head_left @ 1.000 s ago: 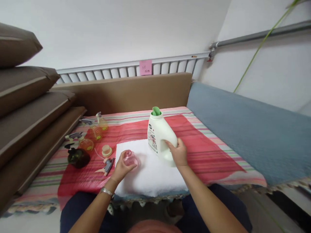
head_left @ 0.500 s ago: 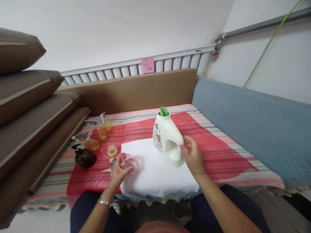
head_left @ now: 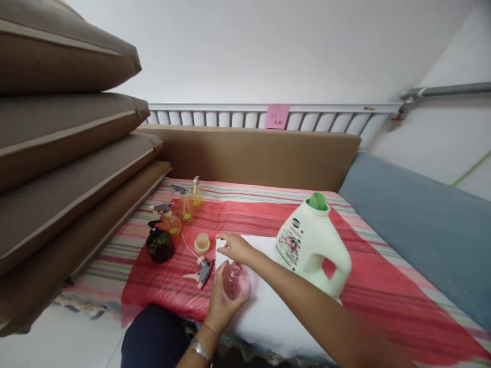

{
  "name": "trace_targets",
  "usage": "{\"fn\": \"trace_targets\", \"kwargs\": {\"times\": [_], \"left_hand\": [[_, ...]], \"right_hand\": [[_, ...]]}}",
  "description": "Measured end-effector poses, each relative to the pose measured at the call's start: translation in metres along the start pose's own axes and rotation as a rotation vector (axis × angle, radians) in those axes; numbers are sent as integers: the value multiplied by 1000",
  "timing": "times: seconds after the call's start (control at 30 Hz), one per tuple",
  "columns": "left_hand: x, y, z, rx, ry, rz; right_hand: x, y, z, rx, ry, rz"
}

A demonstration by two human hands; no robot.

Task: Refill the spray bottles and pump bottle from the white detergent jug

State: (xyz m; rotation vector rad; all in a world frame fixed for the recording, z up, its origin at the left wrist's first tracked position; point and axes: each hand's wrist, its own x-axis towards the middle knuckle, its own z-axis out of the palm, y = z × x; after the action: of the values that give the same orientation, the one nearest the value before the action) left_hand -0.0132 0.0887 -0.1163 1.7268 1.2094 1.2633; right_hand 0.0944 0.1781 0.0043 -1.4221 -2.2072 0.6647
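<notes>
My left hand [head_left: 223, 302] is closed round a small clear pink bottle [head_left: 238, 282] with an uncovered neck, standing on the white cloth [head_left: 268, 327]. Just above the bottle, my right hand [head_left: 237, 247] holds nothing; its fingers are apart and point left. A grey and pink trigger spray head [head_left: 204, 272] with a thin tube lies on the red sheet left of my hands. Near it sits a round pale cap [head_left: 202, 243]. To the right, the large white detergent jug [head_left: 307, 250] stands upright with a green spout in its mouth, partly behind my right forearm.
At the left stand a dark pump bottle [head_left: 160, 246] and several yellowish spray bottles [head_left: 186, 207]. A stack of brown cushions [head_left: 76, 148] rises along the left side. A brown padded board [head_left: 249, 158] closes off the back; a blue padded side [head_left: 418, 220] lies right.
My right hand has left the detergent jug's handle and crossed left to above the pink bottle. The camera view has turned left. My left hand still grips the bottle.
</notes>
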Motion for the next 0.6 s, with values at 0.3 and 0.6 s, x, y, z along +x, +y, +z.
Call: {"fn": "trace_targets", "kwargs": {"times": [0.3,0.6], "left_hand": [[-6,-14,2,10,-19,13],[-4,-11,3,20,13,61]], "right_hand": [[86,-13,46,-199,-336,-68],[9,-38,-59,-229,-128,-35]]}}
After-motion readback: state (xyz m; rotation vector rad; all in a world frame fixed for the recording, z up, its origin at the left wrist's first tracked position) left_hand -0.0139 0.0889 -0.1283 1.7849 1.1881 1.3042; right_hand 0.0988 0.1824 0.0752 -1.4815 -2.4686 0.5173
